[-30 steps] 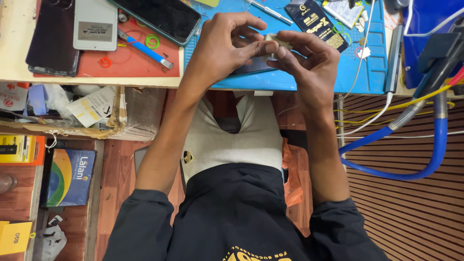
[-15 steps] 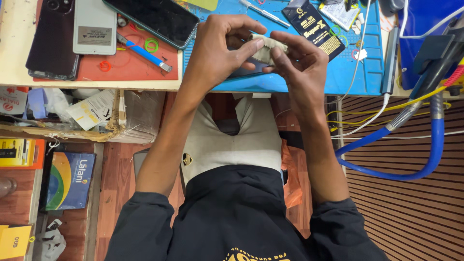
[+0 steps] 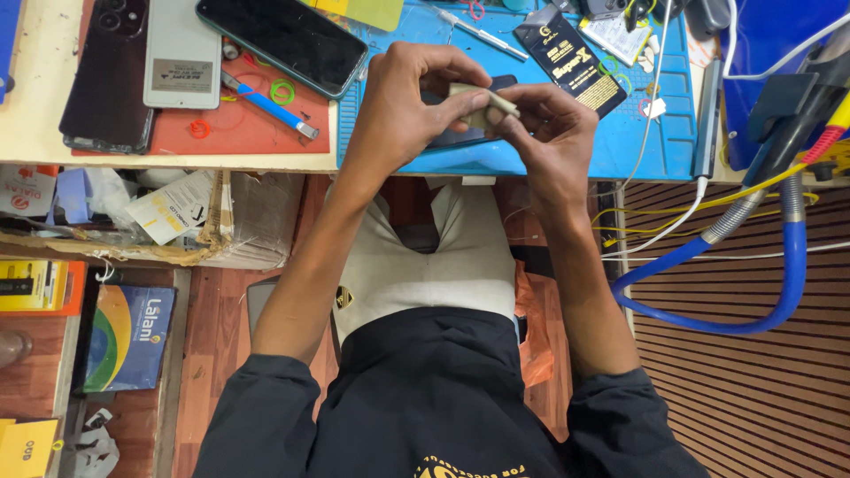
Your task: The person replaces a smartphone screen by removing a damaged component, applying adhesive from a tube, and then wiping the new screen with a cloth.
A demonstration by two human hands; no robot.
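Small folded beige pad (image 3: 482, 102) pinched between fingers of left hand (image 3: 403, 106) and right hand (image 3: 549, 142), raised just above dark phone (image 3: 460, 133) on blue mat (image 3: 637, 142) of counter (image 3: 35, 133); judged light, soft, pliable, non-slippery; best taken at edges.

Light: bright, even, from overhead.
Shadows: soft, under the left hand (image 3: 403, 115) and right hand (image 3: 553, 142).
Glare: faint sheen on the dark phone screen (image 3: 282, 40) left of the hands.
Focus: sharp throughout; slight edge stretch.
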